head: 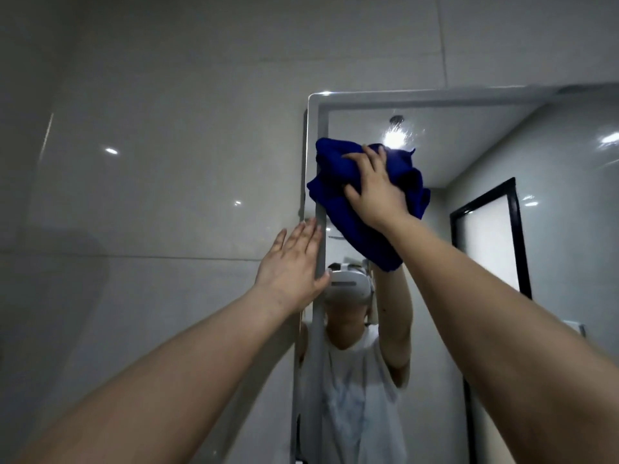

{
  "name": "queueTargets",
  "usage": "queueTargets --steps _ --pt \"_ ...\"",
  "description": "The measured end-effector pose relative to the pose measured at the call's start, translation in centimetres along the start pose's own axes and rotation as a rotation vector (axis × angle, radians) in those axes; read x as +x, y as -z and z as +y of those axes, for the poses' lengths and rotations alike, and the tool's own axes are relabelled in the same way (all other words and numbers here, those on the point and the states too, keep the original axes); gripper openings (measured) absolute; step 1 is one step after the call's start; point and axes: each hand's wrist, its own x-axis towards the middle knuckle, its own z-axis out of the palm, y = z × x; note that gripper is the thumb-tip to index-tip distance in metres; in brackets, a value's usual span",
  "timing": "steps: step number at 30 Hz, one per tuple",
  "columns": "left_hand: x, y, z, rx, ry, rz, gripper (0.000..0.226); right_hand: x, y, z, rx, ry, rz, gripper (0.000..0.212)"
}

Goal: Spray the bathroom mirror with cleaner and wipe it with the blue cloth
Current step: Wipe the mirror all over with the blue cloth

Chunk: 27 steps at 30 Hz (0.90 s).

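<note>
Forearms (502,313) up: right hand (375,192) presses blue cloth (335,202) onto mirror (469,155) under spread fingers (373,159), left hand (288,266) flat, fingertips on frame (316,128).

Both bare arms are stretched up and forward, the right reaching higher than the left. The left hand (291,262) lies flat, fingers straight and close together, thumb out, palm against the mirror frame (317,122). The right hand (375,192) has its fingers spread, pressing on the blue cloth (335,195).
</note>
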Motion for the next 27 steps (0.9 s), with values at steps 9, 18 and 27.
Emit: queueTargets --steps 9,18,27 --pt "-0.1 -0.3 -0.1 0.054 -0.025 -0.024 0.082 -3.8 -0.9 0.5 -0.010 0.105 0.004 0.049" --pt "-0.6 -1.6 -1.0 -0.015 -0.079 0.047 0.071 -8.4 -1.7 1.6 0.018 0.145 -0.025 0.051" --pt "-8.0 -6.0 2.5 -0.229 -0.021 0.084 0.067 -21.3 -3.7 6.8 0.031 0.202 -0.161 0.049"
